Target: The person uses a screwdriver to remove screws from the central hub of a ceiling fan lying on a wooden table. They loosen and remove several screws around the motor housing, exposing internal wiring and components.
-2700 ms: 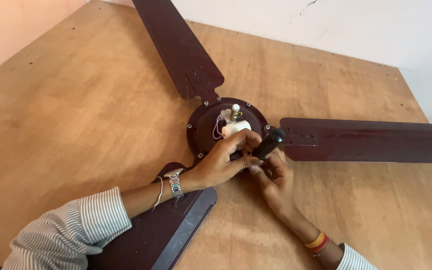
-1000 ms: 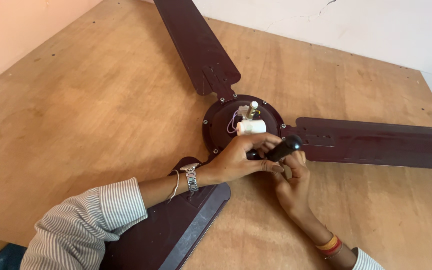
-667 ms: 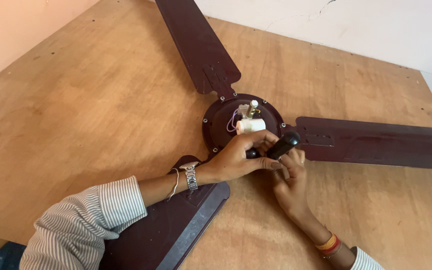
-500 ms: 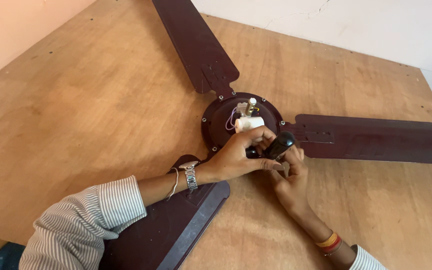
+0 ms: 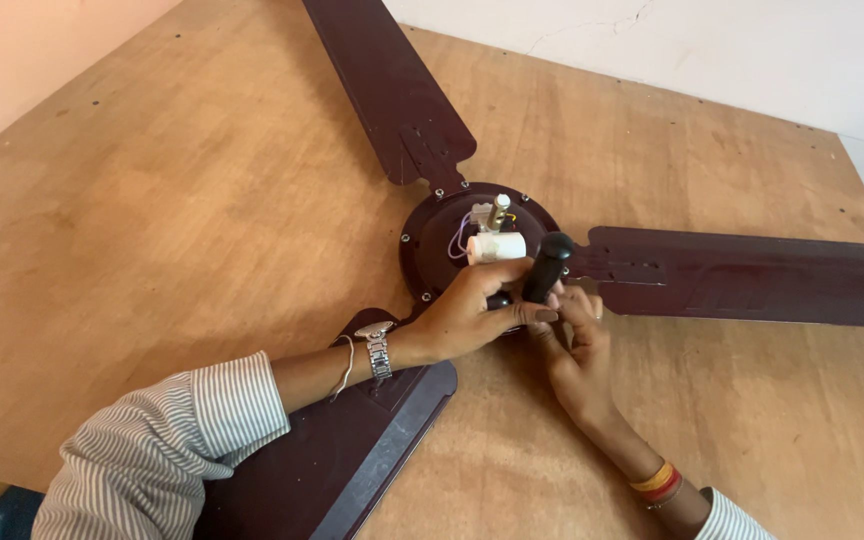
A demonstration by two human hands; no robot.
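Both hands are meeting at the near rim of the hub (image 5: 452, 240), the right hand (image 5: 582, 350) wrapping the black handle (image 5: 548, 268) upright so the tool bears down on it (tip hidden), the left hand (image 5: 467, 315) pinching and steadying it low. The brown fan (image 5: 752, 275) is lying flat on the table (image 5: 152, 200), its wires and white capacitor (image 5: 497, 247) showing.

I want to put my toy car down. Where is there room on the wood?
Bare wooden board lies left of the far fan blade, and more between that blade and the right blade. It is crowded at the motor hub, where the left hand and right hand meet on a black tool handle.
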